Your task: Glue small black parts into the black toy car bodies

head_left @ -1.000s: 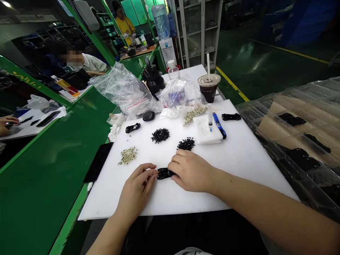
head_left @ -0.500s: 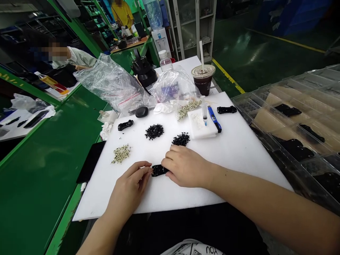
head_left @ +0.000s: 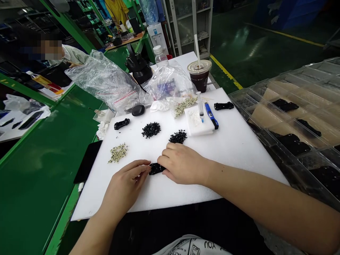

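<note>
While the grip sits low on the white board (head_left: 233, 159), a dark tablet (head_left: 87, 163) lies well to its left, along the board's edge. Pale bits (head_left: 118, 153) are heaped nearer, left of the grip and a little beyond. Farther beyond them, second black part (head_left: 122, 124). Left hand (head_left: 124, 187) reaches in from the near left, fingertips touching the left end of the held part (head_left: 156, 169); can't tell if they pinch it or some tiny bit. Dark case (head_left: 138, 110) sits far beyond the grip. Black bits (head_left: 151, 130) are piled almost straight beyond it, well apart. Held part is between both hands, low over or on the board, can't tell which. Right hand (head_left: 183, 163) is clamped on its right end, hiding that end. Just past the right knuckles, another black heap (head_left: 178, 136). Farther right and beyond: white pad (head_left: 198, 129), syringe (head_left: 200, 108) across it with blue tip toward the grip, lidded cup (head_left: 199, 76) behind, blue cutter (head_left: 211, 117) just beside. Third black part (head_left: 224, 106) lies right of that. Clear trays (head_left: 318, 76) stand well right of the grip, dark pieces (head_left: 290, 143) inside.
</note>
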Demonstrator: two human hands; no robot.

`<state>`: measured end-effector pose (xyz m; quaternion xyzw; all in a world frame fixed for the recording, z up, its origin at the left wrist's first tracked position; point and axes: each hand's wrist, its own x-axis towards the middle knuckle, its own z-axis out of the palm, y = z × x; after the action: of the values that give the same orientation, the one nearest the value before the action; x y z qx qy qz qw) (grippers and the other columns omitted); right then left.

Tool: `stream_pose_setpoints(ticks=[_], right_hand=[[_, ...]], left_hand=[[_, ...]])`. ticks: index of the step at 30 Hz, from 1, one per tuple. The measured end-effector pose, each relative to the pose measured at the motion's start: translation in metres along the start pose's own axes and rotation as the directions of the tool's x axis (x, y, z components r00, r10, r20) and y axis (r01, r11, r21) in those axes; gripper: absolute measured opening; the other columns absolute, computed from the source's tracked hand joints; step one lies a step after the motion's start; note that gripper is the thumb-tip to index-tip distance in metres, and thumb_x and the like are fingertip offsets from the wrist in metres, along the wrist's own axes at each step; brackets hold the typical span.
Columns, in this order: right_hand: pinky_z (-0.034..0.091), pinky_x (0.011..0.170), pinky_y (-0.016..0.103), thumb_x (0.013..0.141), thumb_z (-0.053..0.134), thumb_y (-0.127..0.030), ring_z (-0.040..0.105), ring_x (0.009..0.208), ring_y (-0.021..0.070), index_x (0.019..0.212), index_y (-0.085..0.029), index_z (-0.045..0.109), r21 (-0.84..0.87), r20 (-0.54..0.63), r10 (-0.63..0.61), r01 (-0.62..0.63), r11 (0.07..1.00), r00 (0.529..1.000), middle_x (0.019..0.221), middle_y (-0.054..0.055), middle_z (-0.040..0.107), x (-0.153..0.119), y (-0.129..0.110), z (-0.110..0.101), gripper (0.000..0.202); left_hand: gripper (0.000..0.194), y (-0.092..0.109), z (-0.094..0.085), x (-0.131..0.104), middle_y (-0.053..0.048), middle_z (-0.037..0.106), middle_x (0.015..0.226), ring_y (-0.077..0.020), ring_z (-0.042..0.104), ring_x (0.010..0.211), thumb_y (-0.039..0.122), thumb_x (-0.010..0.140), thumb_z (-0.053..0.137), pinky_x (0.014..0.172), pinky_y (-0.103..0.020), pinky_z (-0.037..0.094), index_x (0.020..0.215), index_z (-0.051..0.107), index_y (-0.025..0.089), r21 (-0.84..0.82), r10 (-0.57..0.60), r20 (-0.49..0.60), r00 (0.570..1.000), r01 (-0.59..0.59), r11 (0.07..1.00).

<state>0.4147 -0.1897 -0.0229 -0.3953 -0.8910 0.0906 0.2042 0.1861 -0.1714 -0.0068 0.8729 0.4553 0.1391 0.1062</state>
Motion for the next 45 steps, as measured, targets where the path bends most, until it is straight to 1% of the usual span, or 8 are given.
stream_pose_setpoints(ticks=[4, 10, 21, 27, 34, 38, 43, 45], right_hand=[[0.044, 0.078, 0.039, 0.096, 0.058, -0.023, 0.053, 0.092, 0.0266, 0.103, -0.011, 0.065, -0.001, -0.001, -0.005, 0.005, 1.000, 1.000, 0.095, 0.009, 0.067, 0.000, 0.000, -0.001, 0.016], [0.045, 0.077, 0.039, 0.095, 0.060, -0.025, 0.053, 0.094, 0.0270, 0.105, -0.011, 0.064, 0.005, -0.004, -0.015, 0.015, 1.000, 1.000, 0.097, 0.009, 0.067, 0.000, 0.000, -0.002, 0.018], [0.044, 0.084, 0.038, 0.095, 0.064, -0.034, 0.052, 0.095, 0.0267, 0.106, -0.010, 0.061, -0.004, -0.052, -0.057, 0.057, 0.998, 0.997, 0.097, 0.011, 0.066, 0.001, -0.001, -0.002, 0.026], [0.044, 0.083, 0.038, 0.095, 0.065, -0.034, 0.051, 0.095, 0.0263, 0.107, -0.010, 0.061, -0.003, -0.075, -0.063, 0.063, 0.998, 0.995, 0.096, 0.010, 0.066, 0.000, -0.001, -0.002, 0.027], [0.044, 0.082, 0.038, 0.096, 0.063, -0.034, 0.051, 0.097, 0.0271, 0.108, -0.010, 0.061, 0.000, -0.074, -0.059, 0.059, 0.998, 0.996, 0.096, 0.011, 0.065, 0.001, -0.001, -0.002, 0.027], [0.044, 0.081, 0.038, 0.096, 0.064, -0.033, 0.051, 0.096, 0.0269, 0.108, -0.010, 0.061, -0.004, -0.071, -0.055, 0.055, 0.998, 0.996, 0.095, 0.010, 0.066, 0.001, -0.001, -0.001, 0.027], [0.044, 0.079, 0.037, 0.095, 0.065, -0.032, 0.052, 0.094, 0.0266, 0.107, -0.010, 0.061, -0.002, -0.078, -0.055, 0.055, 0.998, 0.995, 0.095, 0.009, 0.066, 0.000, -0.001, -0.001, 0.025], [0.044, 0.078, 0.037, 0.095, 0.066, -0.032, 0.052, 0.094, 0.0265, 0.106, -0.010, 0.062, -0.006, -0.071, -0.053, 0.053, 0.999, 0.996, 0.094, 0.009, 0.066, 0.000, -0.001, -0.001, 0.025]], left_hand=[[0.034, -0.002, -0.001, 0.002, -0.005, 0.076, 0.102, -0.0197, 0.072, 0.082, 0.044, 0.092, 0.051, 0.073, -0.028, 0.060, 0.087, 0.077, 0.023, -0.044, -0.060, 0.027, 0.998, 0.061, 0.997], [0.030, -0.005, 0.000, -0.002, -0.005, 0.074, 0.106, -0.0172, 0.070, 0.077, 0.043, 0.091, 0.055, 0.056, -0.024, 0.057, 0.089, 0.076, 0.022, -0.111, -0.089, 0.033, 0.995, 0.093, 0.990], [0.026, -0.010, 0.000, 0.000, -0.005, 0.077, 0.098, -0.0184, 0.071, 0.076, 0.043, 0.086, 0.059, 0.052, -0.022, 0.055, 0.083, 0.076, 0.023, -0.124, -0.131, 0.033, 0.991, 0.134, 0.983], [0.028, -0.010, -0.004, 0.003, -0.005, 0.077, 0.097, -0.0188, 0.072, 0.077, 0.044, 0.089, 0.057, 0.055, -0.024, 0.056, 0.083, 0.075, 0.023, -0.068, -0.059, 0.043, 0.997, 0.062, 0.996], [0.031, -0.012, -0.006, 0.006, -0.005, 0.077, 0.096, -0.0210, 0.073, 0.081, 0.046, 0.090, 0.056, 0.078, -0.031, 0.061, 0.082, 0.076, 0.024, -0.018, 0.023, 0.047, 0.999, -0.022, 1.000], [0.030, -0.014, -0.004, 0.006, -0.005, 0.076, 0.100, -0.0208, 0.072, 0.084, 0.046, 0.090, 0.057, 0.075, -0.029, 0.060, 0.083, 0.076, 0.023, -0.068, -0.016, 0.055, 0.998, 0.019, 0.997], [0.025, -0.018, -0.002, 0.004, -0.006, 0.074, 0.104, -0.0196, 0.071, 0.081, 0.043, 0.086, 0.061, 0.057, -0.023, 0.056, 0.083, 0.077, 0.024, -0.168, -0.133, 0.108, 0.985, 0.150, 0.974], [0.024, -0.019, -0.001, 0.003, -0.006, 0.074, 0.105, -0.0192, 0.070, 0.080, 0.043, 0.085, 0.062, 0.059, -0.023, 0.057, 0.084, 0.078, 0.024, -0.192, -0.164, 0.115, 0.980, 0.184, 0.964]])
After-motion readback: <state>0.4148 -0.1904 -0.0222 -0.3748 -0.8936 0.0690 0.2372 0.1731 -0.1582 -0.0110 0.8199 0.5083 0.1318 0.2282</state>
